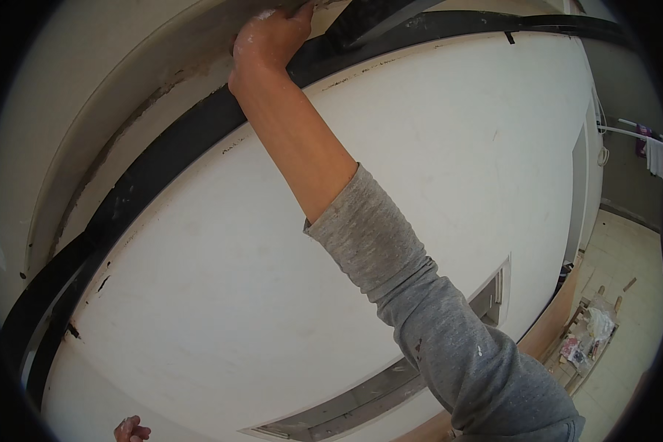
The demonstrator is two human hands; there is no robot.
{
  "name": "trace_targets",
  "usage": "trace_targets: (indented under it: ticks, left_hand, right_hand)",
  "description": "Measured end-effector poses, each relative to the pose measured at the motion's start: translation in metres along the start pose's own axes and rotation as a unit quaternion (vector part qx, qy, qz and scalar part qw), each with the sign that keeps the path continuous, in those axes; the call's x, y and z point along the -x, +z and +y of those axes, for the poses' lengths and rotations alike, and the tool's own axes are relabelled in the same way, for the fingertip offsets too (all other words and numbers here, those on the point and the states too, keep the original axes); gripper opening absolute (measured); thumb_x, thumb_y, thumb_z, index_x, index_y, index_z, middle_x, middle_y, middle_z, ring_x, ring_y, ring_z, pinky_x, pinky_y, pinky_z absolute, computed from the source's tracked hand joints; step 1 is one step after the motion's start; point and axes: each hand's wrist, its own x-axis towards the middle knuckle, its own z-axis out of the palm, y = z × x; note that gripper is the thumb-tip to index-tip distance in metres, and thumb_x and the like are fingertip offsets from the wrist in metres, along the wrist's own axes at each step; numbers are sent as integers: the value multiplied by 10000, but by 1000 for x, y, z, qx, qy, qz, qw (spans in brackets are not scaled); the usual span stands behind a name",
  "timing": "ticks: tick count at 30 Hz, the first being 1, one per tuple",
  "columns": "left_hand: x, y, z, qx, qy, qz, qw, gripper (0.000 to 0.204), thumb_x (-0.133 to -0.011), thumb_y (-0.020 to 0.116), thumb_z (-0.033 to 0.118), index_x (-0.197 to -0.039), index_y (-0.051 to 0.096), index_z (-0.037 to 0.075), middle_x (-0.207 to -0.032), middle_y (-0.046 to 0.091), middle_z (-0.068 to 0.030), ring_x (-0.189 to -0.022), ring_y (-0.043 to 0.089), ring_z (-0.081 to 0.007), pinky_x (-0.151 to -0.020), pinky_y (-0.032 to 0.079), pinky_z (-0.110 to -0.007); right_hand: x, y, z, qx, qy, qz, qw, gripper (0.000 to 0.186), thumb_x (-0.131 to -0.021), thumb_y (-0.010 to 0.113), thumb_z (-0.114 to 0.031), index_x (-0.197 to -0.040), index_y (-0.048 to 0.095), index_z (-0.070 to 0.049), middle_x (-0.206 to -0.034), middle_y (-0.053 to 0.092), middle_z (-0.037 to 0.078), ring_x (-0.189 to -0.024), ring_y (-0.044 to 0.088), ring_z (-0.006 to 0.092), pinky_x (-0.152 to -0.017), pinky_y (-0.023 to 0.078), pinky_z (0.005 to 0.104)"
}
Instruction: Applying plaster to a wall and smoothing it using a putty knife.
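Note:
My right arm, in a rolled grey sleeve, reaches up across the view. My right hand [270, 38], dusted white, is at the top edge beside a dark beam [177, 151] and the pale ceiling strip [191, 74] behind it. Its thumb side points right. The other fingers are hidden or cut off, so I cannot see what they hold. Low at the left, only part of my left hand [131, 429] shows, in front of the white wall [272, 258]. Its fingers look curled, and whatever they may hold lies out of view.
The wall has a long recessed niche [346, 412] low down and a smaller square opening [488, 298]. On the tiled floor [611, 250] at the right stands a wooden platform [586, 342] with plastic bags. White cloths [654, 155] hang from a rail at the far right.

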Motion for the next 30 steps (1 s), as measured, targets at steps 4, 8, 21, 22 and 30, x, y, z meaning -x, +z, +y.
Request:
trace_targets:
  ticks: [4,8,21,22,30]
  left_hand:
    - [1,3,0,3,-4,-2,1000,465,-962,492,369,-951,668,-62,-914,675,-163,-792,616,-265,-692,502,-373]
    - [1,6,1,2,-8,-4,1000,476,-958,494,381,-943,669,-61,-926,674,-168,-798,617,-277,-699,503,-385]
    - [1,0,-1,-14,-18,-14,1000,484,-961,485,405,-996,674,-39,-901,664,-159,-795,614,-248,-704,507,-372]
    - [0,-1,-1,-16,-17,-14,1000,484,-961,485,405,-996,674,-39,-901,664,-159,-795,614,-248,-704,507,-372]
    - [-6,1,2,-41,-20,-27,999,505,-962,483,420,-1001,676,-45,-922,663,-155,-809,608,-256,-719,495,-373]
  right_hand:
    - [13,3,10,12,25,-20,999,540,-981,271,-49,-1481,91,44,-1463,271,266,-1332,354,355,-1105,295,388]
    - [58,6,22,43,29,-73,996,574,-955,253,-47,-1512,116,-73,-1152,505,103,-728,482,122,-659,450,280]
    - [49,20,21,-21,-96,-18,995,548,-986,266,-16,-1483,40,25,-1478,212,235,-1325,322,306,-1120,265,368]
    - [43,28,24,-22,-107,4,994,561,-983,276,8,-1489,34,10,-1504,151,252,-1397,236,342,-1151,236,390]
    - [65,46,25,-15,-57,-18,998,585,-972,288,28,-1507,58,-31,-1446,266,228,-1281,369,349,-1099,300,409]
